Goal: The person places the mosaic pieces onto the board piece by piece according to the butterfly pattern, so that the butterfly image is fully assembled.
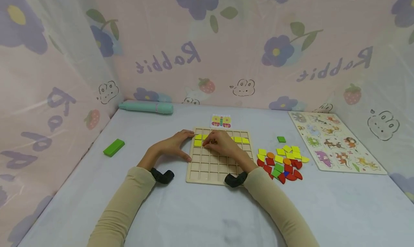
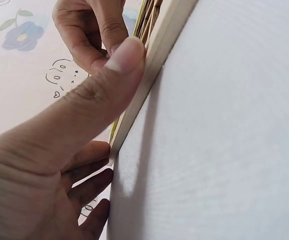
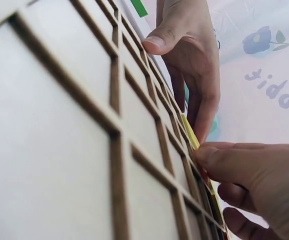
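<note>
A square wooden grid board [image 1: 203, 165] lies on the table, with several yellow tiles [image 1: 238, 140] in its far rows. My left hand [image 1: 174, 143] rests at the board's left side, thumb and fingers spread along the edge. In the left wrist view the thumb [image 2: 127, 57] lies against the board's rim. Over the far left cells, my right hand [image 1: 220, 142] pinches a small piece between thumb and forefinger. Only an orange sliver of the piece [image 3: 200, 159] shows at the fingertips, close over the grid beside a yellow tile [image 3: 190, 132].
Right of the board lie loose red, yellow, green, blue and orange pieces [image 1: 278, 160]. A butterfly pattern card [image 1: 221, 121] sits behind the board. An animal puzzle board [image 1: 333, 142] lies far right, a green block [image 1: 114, 147] left, a teal case [image 1: 147, 107] at the back.
</note>
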Available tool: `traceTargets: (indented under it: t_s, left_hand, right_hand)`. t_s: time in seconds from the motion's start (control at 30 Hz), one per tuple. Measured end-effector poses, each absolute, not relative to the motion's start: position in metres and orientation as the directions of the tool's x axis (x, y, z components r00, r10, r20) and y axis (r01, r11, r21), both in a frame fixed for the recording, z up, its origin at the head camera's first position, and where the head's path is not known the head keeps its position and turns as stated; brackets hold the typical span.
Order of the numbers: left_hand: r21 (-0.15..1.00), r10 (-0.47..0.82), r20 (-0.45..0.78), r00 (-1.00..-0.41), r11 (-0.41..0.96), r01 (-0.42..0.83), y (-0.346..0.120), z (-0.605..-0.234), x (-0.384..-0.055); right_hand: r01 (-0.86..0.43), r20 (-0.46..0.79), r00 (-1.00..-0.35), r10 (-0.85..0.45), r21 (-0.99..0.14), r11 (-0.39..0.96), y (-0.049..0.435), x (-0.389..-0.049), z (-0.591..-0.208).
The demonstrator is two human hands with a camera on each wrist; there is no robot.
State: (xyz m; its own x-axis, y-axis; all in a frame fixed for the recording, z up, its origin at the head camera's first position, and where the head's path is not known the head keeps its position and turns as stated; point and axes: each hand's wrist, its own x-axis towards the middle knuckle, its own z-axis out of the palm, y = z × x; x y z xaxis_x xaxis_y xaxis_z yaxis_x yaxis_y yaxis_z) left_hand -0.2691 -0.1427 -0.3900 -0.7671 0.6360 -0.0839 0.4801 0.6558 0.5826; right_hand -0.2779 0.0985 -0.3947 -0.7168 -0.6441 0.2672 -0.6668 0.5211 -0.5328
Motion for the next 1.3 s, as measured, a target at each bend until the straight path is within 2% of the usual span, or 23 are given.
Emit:
traceTargets:
  t_s: [0.3, 0.5, 0.63, 0.73, 0.9, 1.13, 1.3]
  left_hand:
    - [0.595, 0.639, -0.097, -0.763, 0.652, 0.47, -0.142, -0.385, -0.268]
    - [0.576, 0.638, -0.101, -0.764, 0.663, 0.478, -0.14, -0.384, -0.269]
    - [0.554, 0.634, -0.11, -0.766, 0.679, 0.482, -0.139, -0.383, -0.269]
    - [0.535, 0.633, -0.112, -0.766, 0.688, 0.49, -0.138, -0.381, -0.27]
    - [0.512, 0.63, -0.113, -0.769, 0.7, 0.498, -0.135, -0.378, -0.27]
    - [0.492, 0.622, -0.114, -0.774, 0.712, 0.5, -0.134, -0.377, -0.272]
    - [0.497, 0.62, -0.114, -0.776, 0.712, 0.496, -0.133, -0.378, -0.272]
  right_hand:
    - [-0.678, 0.274, -0.711, -0.648, -0.512, 0.527, 0.12, -0.276, -0.386]
    - [-0.668, 0.276, -0.719, -0.637, -0.527, 0.525, 0.162, -0.268, -0.369]
    - [-0.64, 0.255, -0.747, -0.614, -0.524, 0.562, 0.196, -0.264, -0.361]
    - [-0.587, 0.194, -0.788, -0.584, -0.522, 0.619, 0.221, -0.263, -0.356]
    - [-0.465, 0.014, -0.843, -0.538, -0.524, 0.714, 0.254, -0.258, -0.35]
    - [-0.376, -0.145, -0.848, -0.509, -0.511, 0.773, 0.275, -0.259, -0.354]
    - [-0.341, -0.205, -0.844, -0.495, -0.507, 0.791, 0.277, -0.26, -0.358]
